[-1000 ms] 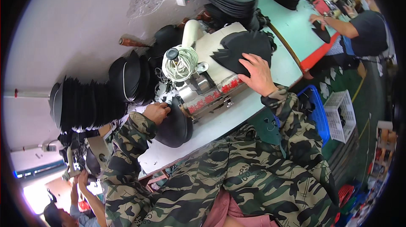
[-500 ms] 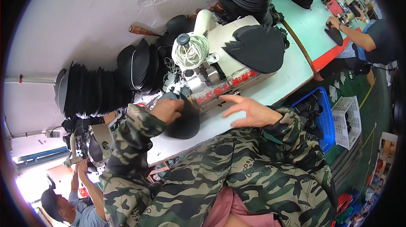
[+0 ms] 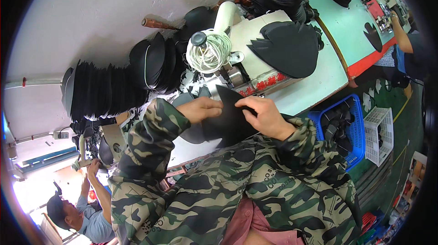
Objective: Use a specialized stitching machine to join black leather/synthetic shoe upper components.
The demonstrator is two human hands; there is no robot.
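Observation:
A thin black cut piece [image 3: 230, 122], leather-like with a pointed top, is held in front of me over the near edge of the bench. My left hand [image 3: 201, 109] pinches its left edge between thumb and fingers. On its right side my right hand [image 3: 267, 118] has its fingers curled at the edge, thumb across the face. Partly under my left hand lies another dark piece [image 3: 194, 131] on the white bench top. Just beyond the hands stands a cream bench machine [image 3: 248, 49] with red markings and a metal roller [image 3: 236, 75].
A coil of white cable [image 3: 209, 52] hangs on the machine. Notched black pieces [image 3: 287, 49] lie on its top. Stacks of black pieces [image 3: 102, 91] line the wall. On the right floor are a blue basket [image 3: 360, 128] and a white crate [image 3: 385, 131]. Co-workers [image 3: 93, 222] sit either side.
My left hand has moved right, and a black piece is now raised between both hands. The right hand, formerly spread and apart, has closed on its right edge. The view has shifted slightly.

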